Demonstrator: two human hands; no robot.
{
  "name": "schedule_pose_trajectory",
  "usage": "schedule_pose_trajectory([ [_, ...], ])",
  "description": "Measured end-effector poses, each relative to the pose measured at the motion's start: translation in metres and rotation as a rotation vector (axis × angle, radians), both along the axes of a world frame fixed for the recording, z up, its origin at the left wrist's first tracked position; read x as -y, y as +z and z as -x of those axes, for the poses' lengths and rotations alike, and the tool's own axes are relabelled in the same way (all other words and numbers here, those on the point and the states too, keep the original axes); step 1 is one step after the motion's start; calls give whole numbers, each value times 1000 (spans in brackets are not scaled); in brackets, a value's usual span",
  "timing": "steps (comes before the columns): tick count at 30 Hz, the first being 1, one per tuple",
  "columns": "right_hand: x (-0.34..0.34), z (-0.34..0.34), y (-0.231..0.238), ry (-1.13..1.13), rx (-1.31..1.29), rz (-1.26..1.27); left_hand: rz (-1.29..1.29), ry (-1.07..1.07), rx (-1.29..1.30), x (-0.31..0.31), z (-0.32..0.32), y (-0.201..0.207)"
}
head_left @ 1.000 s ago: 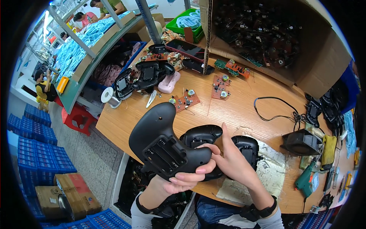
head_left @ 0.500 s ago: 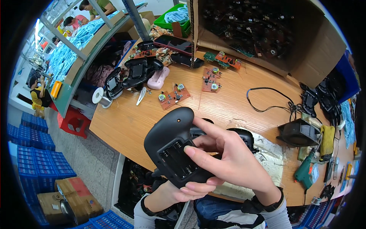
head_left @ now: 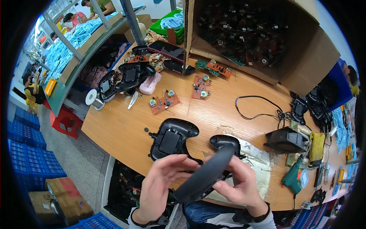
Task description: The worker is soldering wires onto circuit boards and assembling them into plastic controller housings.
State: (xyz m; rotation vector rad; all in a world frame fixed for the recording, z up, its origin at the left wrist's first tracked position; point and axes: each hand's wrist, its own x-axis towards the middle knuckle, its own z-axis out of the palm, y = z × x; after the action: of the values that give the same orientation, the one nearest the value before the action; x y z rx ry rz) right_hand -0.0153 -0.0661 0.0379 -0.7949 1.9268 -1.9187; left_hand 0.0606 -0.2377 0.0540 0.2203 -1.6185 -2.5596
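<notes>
A black game controller shell (head_left: 206,173) is tilted nearly edge-on above the front of the table. My right hand (head_left: 244,185) grips it at the right, thumb on the near side. Beside its left end my left hand (head_left: 155,187) has its fingers stretched out and apart; whether they touch the shell is hard to tell. Just beyond lies another black controller shell (head_left: 169,143), inner side up, with a rectangular block in the middle. A black controller grip (head_left: 225,143) shows behind the held shell, its lower part hidden.
Red-brown circuit boards (head_left: 164,102) lie mid-table, near a solder spool (head_left: 94,100). A cardboard box (head_left: 263,74) of boards stands at the back. To the right are a black fan (head_left: 288,138) and a green glue gun (head_left: 293,179). Other people work at far left.
The shell has turned from its battery-compartment side to edge-on and moved right and down. My left hand has come off it and opened. The shell on the table is now uncovered.
</notes>
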Motion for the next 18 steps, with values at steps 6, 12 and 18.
schedule_pose_trajectory([
  [6, -16, -13, -7, -30, -212, 66, 713, 94, -453, -28, -3, 3],
  [12, -42, -21, -32, -125, -283, 195, 807, 42, -596, -53, -11, -12],
  [18, -56, -32, -25, -142, -467, 57, 1016, -9, -607, -66, -16, -8],
])
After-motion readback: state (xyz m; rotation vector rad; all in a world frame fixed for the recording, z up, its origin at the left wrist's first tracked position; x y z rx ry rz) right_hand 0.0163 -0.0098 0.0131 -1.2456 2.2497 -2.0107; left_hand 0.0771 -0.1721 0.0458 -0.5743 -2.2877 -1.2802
